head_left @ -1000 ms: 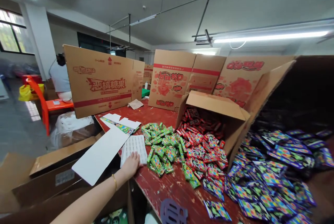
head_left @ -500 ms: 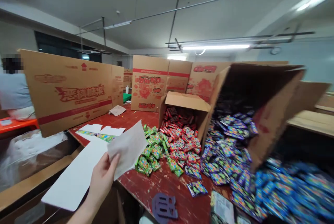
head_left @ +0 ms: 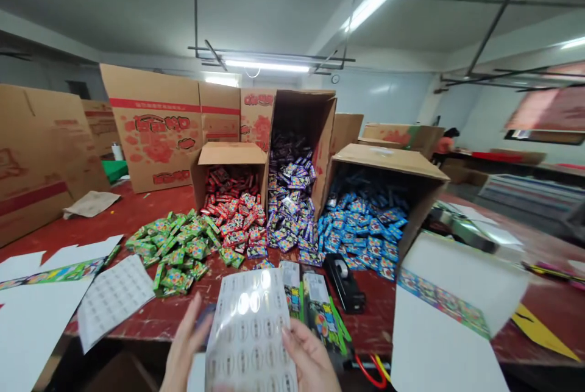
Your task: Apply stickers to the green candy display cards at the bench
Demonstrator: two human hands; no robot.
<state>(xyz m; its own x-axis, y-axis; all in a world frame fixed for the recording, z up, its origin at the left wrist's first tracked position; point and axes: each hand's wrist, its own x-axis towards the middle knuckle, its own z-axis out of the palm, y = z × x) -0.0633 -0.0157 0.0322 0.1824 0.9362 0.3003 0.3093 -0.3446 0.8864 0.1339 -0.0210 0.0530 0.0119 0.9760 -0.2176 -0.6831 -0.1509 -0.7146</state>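
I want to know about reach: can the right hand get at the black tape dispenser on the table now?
Probably yes, once freed. The right hand holds the sticker sheet; the tape dispenser sits just beyond it on the red table, and nothing blocks the way.

The sticker sheet between the hands is glossy, its clear film throwing back the ceiling light. A second sheet on the bench looks matt. The bench is red-painted wood, scuffed and chipped. The boxes are matt brown corrugated cardboard with red print. The sweet packets are shiny printed foil. The tape dispenser is smooth black plastic. The white cards are smooth paperboard.
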